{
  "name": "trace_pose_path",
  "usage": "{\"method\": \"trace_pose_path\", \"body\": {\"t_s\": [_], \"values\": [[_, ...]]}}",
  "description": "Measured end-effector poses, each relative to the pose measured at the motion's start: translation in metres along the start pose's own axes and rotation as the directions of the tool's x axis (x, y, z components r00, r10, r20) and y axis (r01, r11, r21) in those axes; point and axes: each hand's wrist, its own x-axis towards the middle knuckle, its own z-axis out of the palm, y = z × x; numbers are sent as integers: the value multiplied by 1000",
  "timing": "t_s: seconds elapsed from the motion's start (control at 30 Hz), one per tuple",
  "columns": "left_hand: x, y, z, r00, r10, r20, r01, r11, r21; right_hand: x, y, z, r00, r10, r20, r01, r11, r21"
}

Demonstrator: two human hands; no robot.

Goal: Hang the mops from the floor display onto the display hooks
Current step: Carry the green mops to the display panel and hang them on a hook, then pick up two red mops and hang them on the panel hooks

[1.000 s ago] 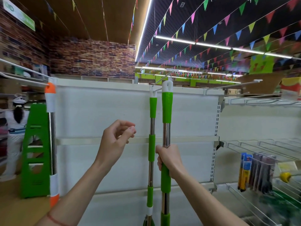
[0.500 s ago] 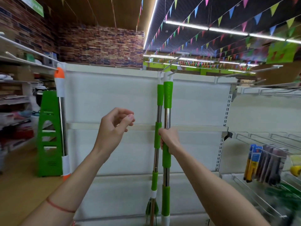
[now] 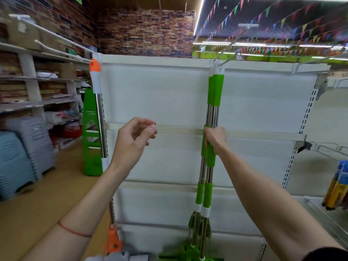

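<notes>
Right hand (image 3: 214, 141) wrapped round the near green mop (image 3: 213, 113) at a green grip mid-pole, pole upright, white top cap up at the display hook (image 3: 228, 53) (whether actually on it, cannot tell). Second green mop (image 3: 200, 193) hanging just behind, touching. Left hand (image 3: 131, 146) raised beside, fingers loosely curled, holding nothing. Orange mop (image 3: 98, 110) at the white display panel (image 3: 160, 95)'s left edge.

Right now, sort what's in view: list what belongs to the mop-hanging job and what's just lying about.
Part of the job:
- front green mop, gripped by the right hand
- second green mop close behind it
- display hook above their tops
- orange mop at the panel's left edge
- left hand, holding nothing

Just lying about:
- green step stool
- blue plastic crates
- cluttered shelves
- bottles at right
</notes>
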Motion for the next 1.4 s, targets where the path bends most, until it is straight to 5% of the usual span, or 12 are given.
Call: {"method": "trace_pose_path", "body": {"t_s": [0.53, 0.8, 0.93, 1.4], "values": [[-13, -4, -18, 997, -3, -79, 13, 992, 124, 9, -1, -3, 992, -15, 122, 8, 998, 61], [-19, -4, -18, 997, -13, -75, 21, 994, 108, -18, -2, -23, 986, -165, 22, 164, 945, -283], [-24, -3, -19, 997, -23, -78, 31, 995, 99, -57, -15, -38, 964, -266, 15, 264, 946, -191], [-83, 9, -70, 982, -34, -185, 60, 989, 138, -186, -49, -2, 775, -449, 444, 414, 893, 179]]}}
